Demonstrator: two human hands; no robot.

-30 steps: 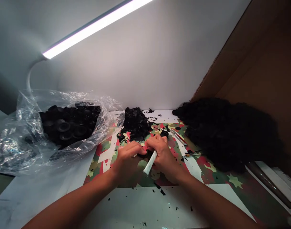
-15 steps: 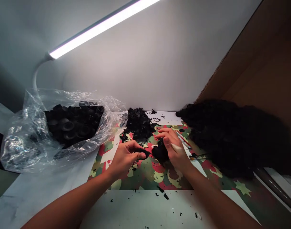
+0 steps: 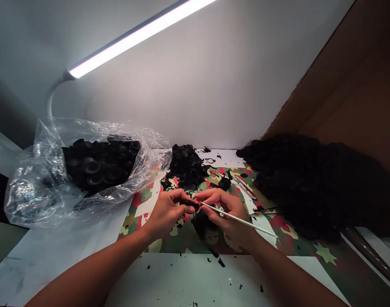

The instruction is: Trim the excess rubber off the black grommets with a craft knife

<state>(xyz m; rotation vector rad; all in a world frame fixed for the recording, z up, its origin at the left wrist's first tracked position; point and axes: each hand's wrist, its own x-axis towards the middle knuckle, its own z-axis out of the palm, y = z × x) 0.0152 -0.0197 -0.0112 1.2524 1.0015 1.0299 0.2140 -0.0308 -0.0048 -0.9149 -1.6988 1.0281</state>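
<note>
Black part (image 3: 192,204), likely light, pliable, best edge-held: our left grip (image 3: 165,213) pinches it, our right grip (image 3: 231,212) a white rod (image 3: 250,223)

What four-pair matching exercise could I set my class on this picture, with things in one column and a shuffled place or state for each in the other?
Things
1. Left hand
2. Right hand
3. Clear plastic bag
4. Lamp

Places and states
A. Lit, slanting across the top of the picture
B. Gripping a thin white stick
C. Open, with many black round parts showing
D. Pinching a small black piece between thumb and fingers

Pairs: 1-D, 2-B, 3-C, 4-A
</note>
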